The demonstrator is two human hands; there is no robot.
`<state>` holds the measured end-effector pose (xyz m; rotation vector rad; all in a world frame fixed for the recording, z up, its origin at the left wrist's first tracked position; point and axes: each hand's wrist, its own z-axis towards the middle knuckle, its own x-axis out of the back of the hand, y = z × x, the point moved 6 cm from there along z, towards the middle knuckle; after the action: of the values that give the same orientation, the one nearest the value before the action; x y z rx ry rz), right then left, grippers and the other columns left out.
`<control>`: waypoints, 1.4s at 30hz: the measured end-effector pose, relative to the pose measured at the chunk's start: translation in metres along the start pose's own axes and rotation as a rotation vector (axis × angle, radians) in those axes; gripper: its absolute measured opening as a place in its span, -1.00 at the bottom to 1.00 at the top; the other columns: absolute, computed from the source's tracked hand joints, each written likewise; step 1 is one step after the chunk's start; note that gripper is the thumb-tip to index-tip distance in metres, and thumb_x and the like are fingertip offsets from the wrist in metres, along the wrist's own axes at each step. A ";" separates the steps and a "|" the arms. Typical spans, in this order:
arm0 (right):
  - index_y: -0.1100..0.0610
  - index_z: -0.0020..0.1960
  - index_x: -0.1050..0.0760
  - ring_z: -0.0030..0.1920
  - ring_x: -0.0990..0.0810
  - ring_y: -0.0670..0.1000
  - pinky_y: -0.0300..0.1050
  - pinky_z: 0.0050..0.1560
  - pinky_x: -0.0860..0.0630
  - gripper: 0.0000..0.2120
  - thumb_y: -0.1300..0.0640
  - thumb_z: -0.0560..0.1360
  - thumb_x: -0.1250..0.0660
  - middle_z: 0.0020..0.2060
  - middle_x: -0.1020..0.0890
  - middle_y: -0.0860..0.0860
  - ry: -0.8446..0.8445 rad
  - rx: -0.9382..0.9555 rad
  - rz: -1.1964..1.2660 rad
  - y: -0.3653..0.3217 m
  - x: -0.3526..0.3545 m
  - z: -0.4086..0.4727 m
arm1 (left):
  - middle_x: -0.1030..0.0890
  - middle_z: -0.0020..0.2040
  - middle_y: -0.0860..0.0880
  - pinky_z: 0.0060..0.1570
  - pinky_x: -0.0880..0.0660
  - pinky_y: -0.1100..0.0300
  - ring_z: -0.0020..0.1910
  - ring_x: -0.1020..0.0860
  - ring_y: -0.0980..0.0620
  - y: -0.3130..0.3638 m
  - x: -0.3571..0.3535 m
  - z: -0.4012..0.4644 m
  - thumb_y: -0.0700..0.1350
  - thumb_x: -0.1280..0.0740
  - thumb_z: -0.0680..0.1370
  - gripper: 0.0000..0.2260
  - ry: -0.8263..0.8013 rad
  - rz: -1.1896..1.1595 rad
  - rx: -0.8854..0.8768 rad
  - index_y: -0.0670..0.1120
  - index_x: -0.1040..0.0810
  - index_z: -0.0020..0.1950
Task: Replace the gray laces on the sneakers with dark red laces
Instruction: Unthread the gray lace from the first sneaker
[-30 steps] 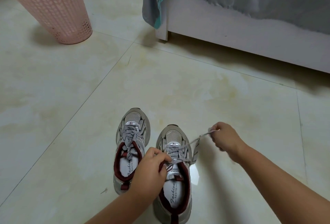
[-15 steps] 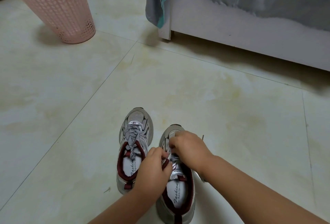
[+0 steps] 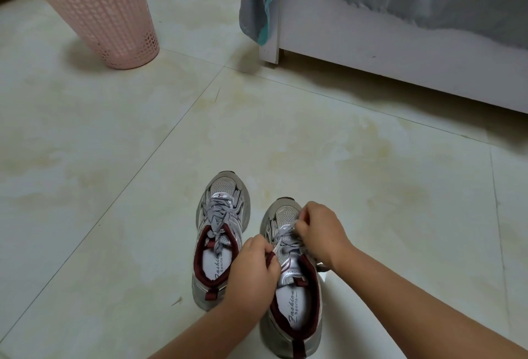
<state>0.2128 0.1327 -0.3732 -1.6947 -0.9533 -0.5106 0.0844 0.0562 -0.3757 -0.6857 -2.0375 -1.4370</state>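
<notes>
Sneakers stand side by side on the tiled floor (image 3: 114,158) in front of me, toes pointing away: the left sneaker (image 3: 221,233) keeps its gray lace tied, and over the right sneaker (image 3: 294,278) both my forearms reach in from below. My left hand (image 3: 251,270) curls its fingers round the dark red collar edge beside the tongue, while my right hand (image 3: 321,233) pinches the gray lace (image 3: 283,237) at the upper eyelets. Far left, a pink perforated basket (image 3: 105,18) stands on the floor, something pale at its rim, too cropped to name.
</notes>
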 end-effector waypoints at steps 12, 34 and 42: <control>0.16 -0.20 -0.51 -0.18 -0.49 0.02 -0.20 -0.18 -0.32 -0.87 0.29 0.49 -0.23 -0.24 -0.55 0.02 0.148 -0.091 0.121 0.001 0.015 0.012 | -0.45 -0.17 0.03 -0.29 -0.27 0.31 -0.22 -0.40 0.12 -0.003 0.001 0.000 -0.18 -0.24 0.52 -0.93 0.011 -0.025 0.033 -0.06 -0.36 -0.12; 0.07 0.26 -0.43 0.29 -0.34 0.11 -0.01 0.25 -0.26 -0.58 0.31 0.43 -0.21 0.21 -0.46 0.05 0.136 0.119 -0.348 -0.007 0.037 0.001 | -0.47 -0.15 0.02 -0.35 -0.22 0.32 -0.28 -0.39 0.10 0.001 -0.007 0.004 -0.15 -0.24 0.52 -0.94 -0.024 0.005 0.047 -0.06 -0.37 -0.13; 0.06 -0.23 -0.42 -0.12 -0.50 0.09 -0.13 -0.22 -0.22 -0.78 0.31 0.28 -0.39 -0.22 -0.52 0.04 -0.012 0.449 -0.476 -0.040 -0.010 -0.005 | -0.40 -0.18 0.08 -0.27 -0.20 0.32 -0.20 -0.43 0.07 0.002 -0.006 0.004 -0.15 -0.25 0.52 -0.84 -0.035 0.016 0.028 0.01 -0.30 -0.20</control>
<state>0.1758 0.1283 -0.3553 -1.0696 -1.3745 -0.5438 0.0897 0.0597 -0.3792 -0.7190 -2.0705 -1.3933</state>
